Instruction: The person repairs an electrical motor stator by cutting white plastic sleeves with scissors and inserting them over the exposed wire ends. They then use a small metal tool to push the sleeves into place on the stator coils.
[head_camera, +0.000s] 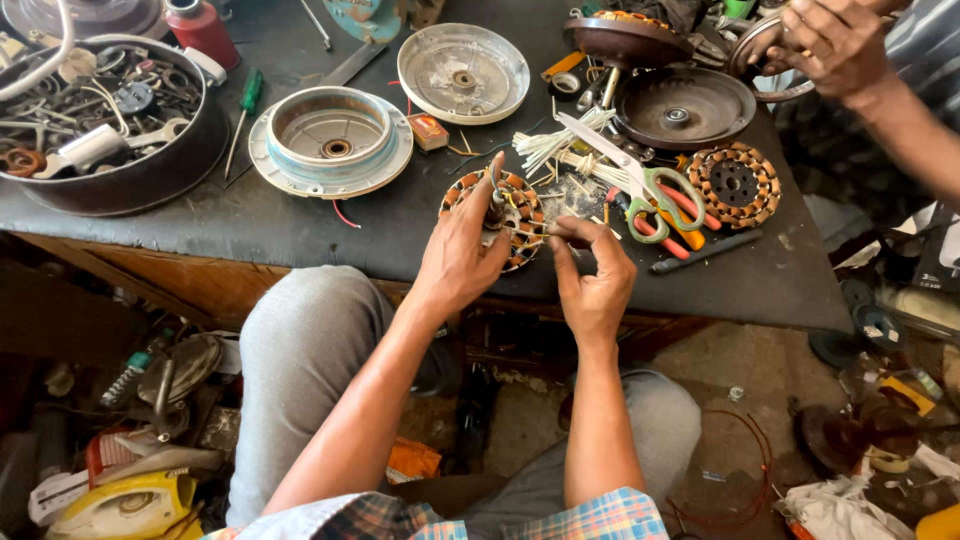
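— What was the person holding when you looked over?

— A round motor stator (510, 215), ringed with copper-coloured coils on a dark core, at the near edge of the workbench (300, 220). The left hand (462, 250) was wrapped around its left side, fingers closed on the rim and one finger raised over the top. The right hand (592, 268) was pinched shut at the stator's right edge, on what I took for a thin wire or strip, though it was too fine to be sure.

— And the bench itself?

— Dark, worn and crowded. A second stator (735, 183) lay to the right, green-handled scissors (640, 185) between the two, beside a bundle of pale strips (555, 143). Further back sat a pale round housing (330, 140), a flat grey cover (462, 72) and a dark cover (683, 107). A big pan of scrap parts (110, 125) stood at the left.

— Anyone else there?

— Another person's hand (835, 45) rested on parts at the far right corner. Below, the floor (720, 380) was bare concrete, littered, with a yellow iron (130, 505) lying at the left.
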